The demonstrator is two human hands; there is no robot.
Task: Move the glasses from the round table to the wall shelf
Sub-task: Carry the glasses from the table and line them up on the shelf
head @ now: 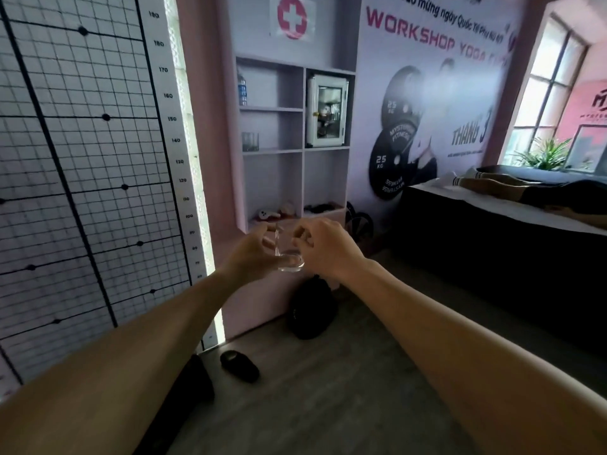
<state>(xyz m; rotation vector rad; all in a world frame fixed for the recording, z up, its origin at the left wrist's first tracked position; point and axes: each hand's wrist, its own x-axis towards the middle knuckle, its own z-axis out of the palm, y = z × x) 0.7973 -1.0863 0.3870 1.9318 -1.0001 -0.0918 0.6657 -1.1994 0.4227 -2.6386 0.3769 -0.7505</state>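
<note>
One glass [250, 141] already stands on the wall shelf [272, 152]; both hands, left hand [253, 251] and right hand [323, 247], grasp a second glass [289, 257] mid-carry; the round table is out of view.

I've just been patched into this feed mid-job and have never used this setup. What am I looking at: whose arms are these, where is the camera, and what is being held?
There is no machine here. One camera sits on a person's head, looking forward and down, so the two bare arms are theirs. The left hand and right hand are held out together around a clear drinking glass; exactly which fingers grip it is hard to tell. Ahead is the wall shelf, where another glass already stands in a left-hand compartment, below one holding a water bottle. A small white cabinet fills the upper right compartment. The round table is out of view.
</note>
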